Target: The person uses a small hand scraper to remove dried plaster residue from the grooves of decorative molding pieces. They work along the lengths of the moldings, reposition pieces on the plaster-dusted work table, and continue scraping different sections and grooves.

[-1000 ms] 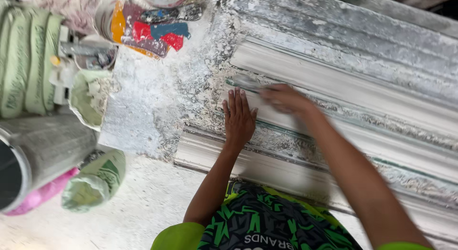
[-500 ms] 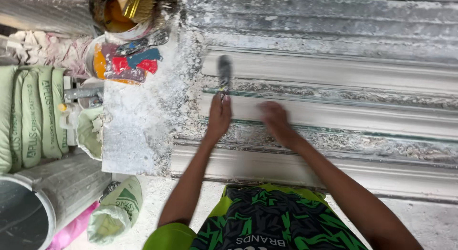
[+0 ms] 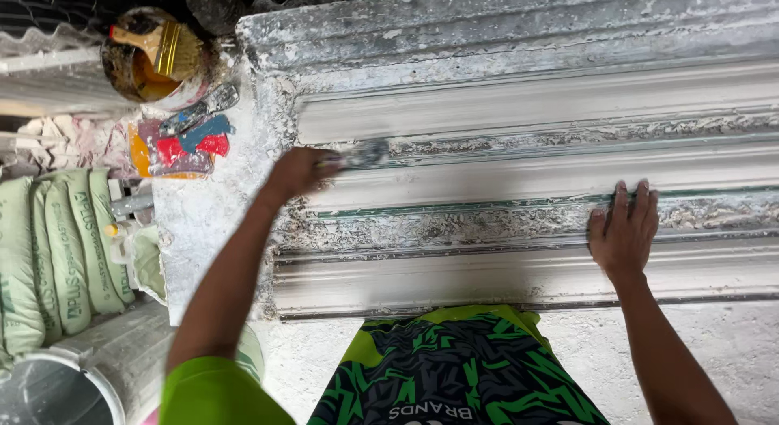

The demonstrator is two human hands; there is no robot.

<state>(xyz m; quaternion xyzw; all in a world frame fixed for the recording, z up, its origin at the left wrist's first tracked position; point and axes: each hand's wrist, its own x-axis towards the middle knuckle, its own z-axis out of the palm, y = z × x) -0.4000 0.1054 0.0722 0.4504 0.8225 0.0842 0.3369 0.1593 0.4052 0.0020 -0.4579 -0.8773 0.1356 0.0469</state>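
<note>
**Scraper at the near end of the plaster moulding, much crust left**

The left hand was closed round the handle of a small scraper, its blurred blade lying on a groove near the left end of the long plaster cornice mould. The right hand lay flat and open, fingers spread, holding nothing, pressed on a rough band of the mould well to the right.

Judging by the surface, the work seemed only partly done: the broad curved bands looked smooth and whitish, while two narrower strips running the length of the mould carried crumbly grey crust, and loose plaster crumbs lay about the left end.

Off to the left stood a tin with a brush, a few coloured plastic scrapers, stacked green sacks and a grey bucket.
</note>
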